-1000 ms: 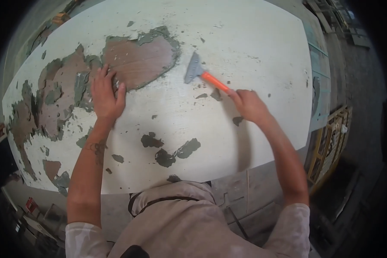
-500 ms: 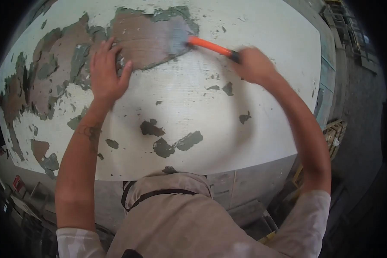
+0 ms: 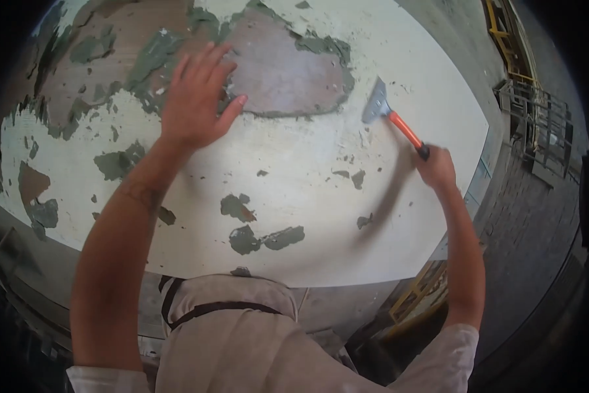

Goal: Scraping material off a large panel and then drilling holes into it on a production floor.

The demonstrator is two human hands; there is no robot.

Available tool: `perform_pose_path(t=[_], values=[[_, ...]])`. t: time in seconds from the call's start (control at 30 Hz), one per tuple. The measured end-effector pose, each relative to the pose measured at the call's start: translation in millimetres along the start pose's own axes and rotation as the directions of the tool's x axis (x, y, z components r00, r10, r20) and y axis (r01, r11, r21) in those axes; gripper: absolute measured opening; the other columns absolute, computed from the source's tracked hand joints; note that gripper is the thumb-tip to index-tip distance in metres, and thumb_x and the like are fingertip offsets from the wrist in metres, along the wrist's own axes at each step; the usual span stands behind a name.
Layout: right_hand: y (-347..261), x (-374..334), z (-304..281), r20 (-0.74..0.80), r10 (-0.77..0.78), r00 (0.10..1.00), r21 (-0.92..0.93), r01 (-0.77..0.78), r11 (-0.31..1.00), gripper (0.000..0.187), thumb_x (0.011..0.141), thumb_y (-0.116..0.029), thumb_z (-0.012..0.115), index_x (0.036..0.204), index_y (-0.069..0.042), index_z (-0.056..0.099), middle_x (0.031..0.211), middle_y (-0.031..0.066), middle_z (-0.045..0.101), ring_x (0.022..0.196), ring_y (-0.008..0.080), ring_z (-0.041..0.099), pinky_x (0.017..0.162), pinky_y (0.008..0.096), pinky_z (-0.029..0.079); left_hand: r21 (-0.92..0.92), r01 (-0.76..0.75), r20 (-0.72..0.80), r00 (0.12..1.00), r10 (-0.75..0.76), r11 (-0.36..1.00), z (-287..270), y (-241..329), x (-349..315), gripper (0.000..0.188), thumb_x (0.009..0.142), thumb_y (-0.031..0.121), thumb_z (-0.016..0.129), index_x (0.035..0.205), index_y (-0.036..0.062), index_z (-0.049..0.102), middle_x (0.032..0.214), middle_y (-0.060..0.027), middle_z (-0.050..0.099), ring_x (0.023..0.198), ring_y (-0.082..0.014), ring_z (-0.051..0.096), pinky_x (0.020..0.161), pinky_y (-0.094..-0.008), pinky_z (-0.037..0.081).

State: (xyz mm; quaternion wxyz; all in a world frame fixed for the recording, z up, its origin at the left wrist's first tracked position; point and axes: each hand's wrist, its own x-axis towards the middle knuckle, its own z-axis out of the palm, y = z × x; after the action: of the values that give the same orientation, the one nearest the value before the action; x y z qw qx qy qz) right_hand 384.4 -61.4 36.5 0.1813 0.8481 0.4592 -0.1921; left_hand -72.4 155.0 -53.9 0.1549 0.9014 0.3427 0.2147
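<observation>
My right hand (image 3: pixel 437 167) is wrapped round the orange and black handle of a scraper (image 3: pixel 406 129). Its wide metal blade points up and left, over the white surface of a large panel (image 3: pixel 294 154) to the right of a bared reddish-brown patch (image 3: pixel 285 69). Whether the blade touches the panel I cannot tell. With fingers stretched out, my left hand (image 3: pixel 195 98) rests at the left side of that patch and holds nothing. Ragged grey-green material (image 3: pixel 324 46) edges the patch, and more of it lies beyond my left hand.
Loose grey-green flakes (image 3: pixel 245 240) lie on the near half of the panel. The panel's right edge drops to a grey floor (image 3: pixel 527 223). A metal frame rack (image 3: pixel 537 131) stands at the far right. Yellow framework (image 3: pixel 422 288) shows below the near right corner.
My right hand has drawn the scraper off the brown patch, rightward and nearer to me. The left hand stays spread on the panel, while the whole view has shifted.
</observation>
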Motion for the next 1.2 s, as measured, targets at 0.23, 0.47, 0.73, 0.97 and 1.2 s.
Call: perform_pose_path(t=[0.23,0.47,0.73,0.97,1.2], values=[[-34.7,24.3,-17.6,0.072,-0.099,0.992,-0.151,0.109,0.983,0.025,0.090,-0.032,0.069,0.091,-0.008,0.076,0.088,0.0196,0.073,0.083,0.0400,0.070,0.075,0.0505,0.056,-0.058,0.046,-0.024,0.999,-0.048,0.997,-1.5,-2.3,-8.7,0.068,0.091,0.031,0.071,0.147,0.0013,0.045,0.160,-0.0201,0.042,0.144,-0.0378,0.045,0.122,-0.0556,0.026],[-43.7,35.8,0.4,-0.010,-0.098,0.995,-0.041,0.097,0.994,0.020,0.088,-0.025,0.066,0.092,-0.007,0.075,0.084,0.0211,0.072,0.081,0.0414,0.069,0.074,0.0491,0.055,-0.002,0.042,0.007,0.999,-0.042,0.999,1.0,3.3,-8.3,0.073,0.090,0.033,0.072,0.149,0.0007,0.043,0.160,-0.0204,0.041,0.145,-0.0375,0.044,0.123,-0.0559,0.024],[-47.7,42.7,-34.1,0.039,-0.123,0.992,-0.137,0.127,0.982,0.021,0.087,-0.027,0.069,0.087,-0.006,0.073,0.085,0.0199,0.072,0.085,0.0400,0.069,0.078,0.0502,0.055,0.057,0.025,-0.036,0.999,-0.023,0.998,-9.7,-3.5,9.8,0.073,0.089,0.036,0.074,0.147,0.0007,0.046,0.158,-0.0204,0.044,0.141,-0.0364,0.047,0.123,-0.0556,0.025],[-40.2,8.7,26.8,0.080,-0.007,0.997,-0.033,0.009,0.999,0.033,0.089,-0.041,0.062,0.104,-0.015,0.075,0.104,0.0158,0.076,0.099,0.0364,0.072,0.088,0.0508,0.058,0.041,0.081,-0.024,0.997,-0.080,0.996,-4.0,-4.7,-3.4,0.080,0.083,0.046,0.078,0.141,-0.0021,0.054,0.159,-0.0255,0.041,0.151,-0.0416,0.035,0.125,-0.0588,0.022],[-41.2,-52.0,-1.5,0.068,-0.207,0.976,0.172,0.193,0.966,0.050,0.088,-0.058,0.065,0.098,-0.010,0.073,0.090,0.0175,0.074,0.086,0.0375,0.073,0.079,0.0485,0.058,-0.019,0.076,-0.028,0.997,-0.076,0.997,-25.5,14.9,-4.5,0.073,0.084,0.045,0.077,0.135,-0.0016,0.056,0.152,-0.0255,0.046,0.145,-0.0399,0.042,0.121,-0.0604,0.027]])
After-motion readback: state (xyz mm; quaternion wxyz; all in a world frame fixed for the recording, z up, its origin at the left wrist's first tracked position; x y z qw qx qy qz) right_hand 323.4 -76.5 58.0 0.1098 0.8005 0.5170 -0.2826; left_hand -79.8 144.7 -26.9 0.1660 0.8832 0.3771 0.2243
